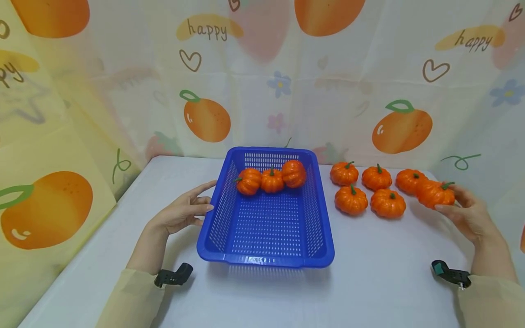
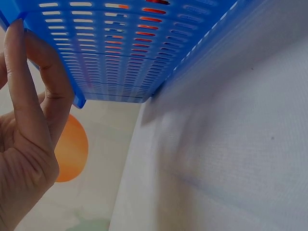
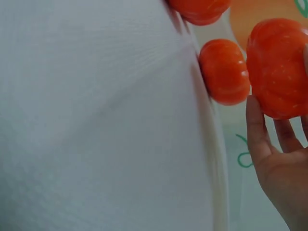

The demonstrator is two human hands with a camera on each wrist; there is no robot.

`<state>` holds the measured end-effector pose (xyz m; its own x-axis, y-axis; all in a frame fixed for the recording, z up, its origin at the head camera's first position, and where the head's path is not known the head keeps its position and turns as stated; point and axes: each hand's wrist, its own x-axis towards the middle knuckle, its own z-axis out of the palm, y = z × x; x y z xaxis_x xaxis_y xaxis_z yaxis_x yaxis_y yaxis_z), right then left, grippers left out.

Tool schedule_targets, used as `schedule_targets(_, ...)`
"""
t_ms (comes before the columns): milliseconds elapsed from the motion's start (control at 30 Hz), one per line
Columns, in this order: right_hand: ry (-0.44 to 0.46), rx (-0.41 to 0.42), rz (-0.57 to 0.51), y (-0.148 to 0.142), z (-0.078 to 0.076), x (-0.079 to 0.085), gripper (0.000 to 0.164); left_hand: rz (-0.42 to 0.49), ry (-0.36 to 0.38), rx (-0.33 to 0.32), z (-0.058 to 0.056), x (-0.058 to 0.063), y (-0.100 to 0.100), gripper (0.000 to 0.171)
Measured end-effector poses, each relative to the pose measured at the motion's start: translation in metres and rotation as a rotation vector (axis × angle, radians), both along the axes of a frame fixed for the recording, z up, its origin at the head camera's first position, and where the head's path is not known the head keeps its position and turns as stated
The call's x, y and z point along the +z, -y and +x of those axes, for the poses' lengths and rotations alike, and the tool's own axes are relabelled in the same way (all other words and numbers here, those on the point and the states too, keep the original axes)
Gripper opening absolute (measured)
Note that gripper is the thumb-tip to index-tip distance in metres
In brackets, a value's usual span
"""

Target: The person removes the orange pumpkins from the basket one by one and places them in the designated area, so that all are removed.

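Note:
A blue plastic basket (image 1: 265,260) stands on the table, with three small orange pumpkins toward its far end; the middle pumpkin (image 1: 272,181) has an upright green stem. My left hand (image 1: 180,213) rests its fingertips against the outside of the basket's left rim, the fingers loosely extended. In the left wrist view, the thumb (image 2: 21,86) meets the basket's edge. At the far right, my right hand (image 1: 471,216) holds an orange pumpkin (image 1: 434,194) between thumb and fingers. The right wrist view shows this held pumpkin (image 3: 279,70) off the tabletop, close to another pumpkin (image 3: 224,72).
Several more pumpkins stand in two rows right of the basket, among them a front one (image 1: 388,203) and a back one (image 1: 377,177). A white cloth covers the table (image 1: 369,273). Behind it hangs a patterned curtain (image 1: 254,114).

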<state>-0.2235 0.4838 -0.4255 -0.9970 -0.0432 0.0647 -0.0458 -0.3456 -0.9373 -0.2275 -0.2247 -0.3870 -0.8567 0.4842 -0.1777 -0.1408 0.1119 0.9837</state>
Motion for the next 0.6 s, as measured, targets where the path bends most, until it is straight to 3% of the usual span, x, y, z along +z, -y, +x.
schedule_targets(333, 0.131, -0.029, 0.309, -0.004, 0.002, -0.015, 0.057, -0.002, 0.001, -0.004, -0.001, 0.001, 0.000, 0.076)
schedule_targets(600, 0.209, -0.024, 0.413, -0.003, 0.000, -0.019, 0.059, -0.014, -0.001, 0.002, -0.001, 0.000, 0.001, 0.076)
